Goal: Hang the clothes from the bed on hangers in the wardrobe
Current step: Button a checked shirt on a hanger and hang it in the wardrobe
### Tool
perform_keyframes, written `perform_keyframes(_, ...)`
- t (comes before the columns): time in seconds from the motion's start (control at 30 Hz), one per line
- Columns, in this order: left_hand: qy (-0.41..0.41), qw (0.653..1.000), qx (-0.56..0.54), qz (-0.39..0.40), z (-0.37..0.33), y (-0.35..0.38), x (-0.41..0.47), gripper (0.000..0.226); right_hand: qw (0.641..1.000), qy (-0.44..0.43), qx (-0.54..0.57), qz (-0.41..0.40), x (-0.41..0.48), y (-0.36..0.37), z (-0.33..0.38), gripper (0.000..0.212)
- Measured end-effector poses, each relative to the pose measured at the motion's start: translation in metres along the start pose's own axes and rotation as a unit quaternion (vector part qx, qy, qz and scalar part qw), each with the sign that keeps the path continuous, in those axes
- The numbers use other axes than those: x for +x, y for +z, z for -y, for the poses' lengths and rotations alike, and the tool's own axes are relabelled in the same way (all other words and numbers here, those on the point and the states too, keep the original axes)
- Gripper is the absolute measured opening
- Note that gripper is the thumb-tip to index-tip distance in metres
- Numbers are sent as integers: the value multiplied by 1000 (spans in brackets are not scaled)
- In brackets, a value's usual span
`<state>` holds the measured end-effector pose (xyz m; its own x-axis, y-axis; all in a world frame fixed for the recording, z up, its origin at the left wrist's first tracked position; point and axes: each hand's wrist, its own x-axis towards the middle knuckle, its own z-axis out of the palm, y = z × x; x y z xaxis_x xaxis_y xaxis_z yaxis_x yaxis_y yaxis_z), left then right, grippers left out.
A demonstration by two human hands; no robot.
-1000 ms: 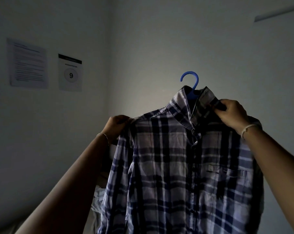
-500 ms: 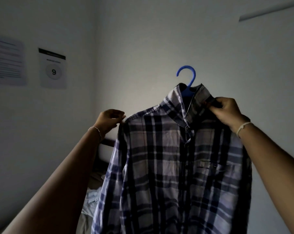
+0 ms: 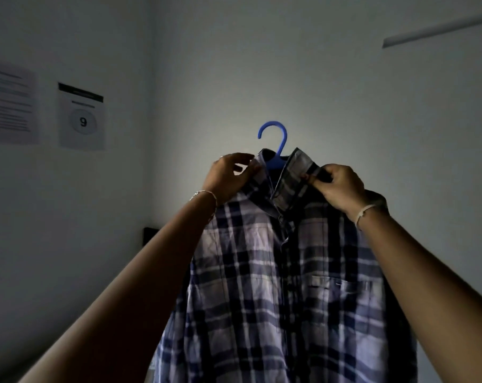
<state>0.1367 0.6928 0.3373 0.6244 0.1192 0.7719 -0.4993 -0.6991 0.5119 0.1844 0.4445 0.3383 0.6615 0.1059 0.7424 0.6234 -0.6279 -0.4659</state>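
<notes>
Dim wall [image 3: 331,92] behind plaid shirt [image 3: 262,286], hanger [image 3: 282,143]

Open air around hanger hook [image 3: 274,136]

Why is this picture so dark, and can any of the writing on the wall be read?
Head view: the room is dim, with one soft glow on the wall behind the blue hanger; the plaid shirt sits mostly in shadow; the 9 on the sign reads clearly; the text sheet beside it is too blurred.
</notes>
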Motion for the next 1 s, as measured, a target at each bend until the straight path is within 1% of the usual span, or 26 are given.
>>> perform_keyframes(0.07,2,1000,-10,2,-13,1,4,31,1000,-5,0,3,-4,4,4,45)
perform_keyframes(0.2,-32,998,-56,25,-29,-1,17,29,1000,-8,0,19,-9,12,8,36)
perform_keyframes(0.23,-34,998,-41,40,-32,-2,21,30,1000,-11,4,22,-10,15,8,35)
perform_keyframes(0.33,-29,994,55,90,-39,-5,26,33,999,-20,15,25,-14,20,11,30)
perform_keyframes(0.37,-28,993,65,90,-40,-6,27,33,999,-20,18,24,-15,21,12,30)
perform_keyframes(0.53,-43,997,37,60,-41,-8,24,29,998,-45,35,16,-28,24,16,36)
perform_keyframes(0.67,-38,994,88,53,-41,-13,25,28,999,-24,8,23,-37,27,16,44)
perform_keyframes(0.73,-43,993,104,41,-38,-19,27,28,999,-23,1,35,-37,27,10,38)
perform_keyframes(0.83,-51,993,98,28,-34,-28,28,28,999,-24,5,46,-36,22,-2,28)
perform_keyframes(0.9,-53,995,81,22,-33,-31,29,27,998,-22,19,57,-37,21,-5,27)
perform_keyframes(1.0,-54,994,98,21,-32,-30,29,27,997,-27,2,68,-36,22,-3,29)
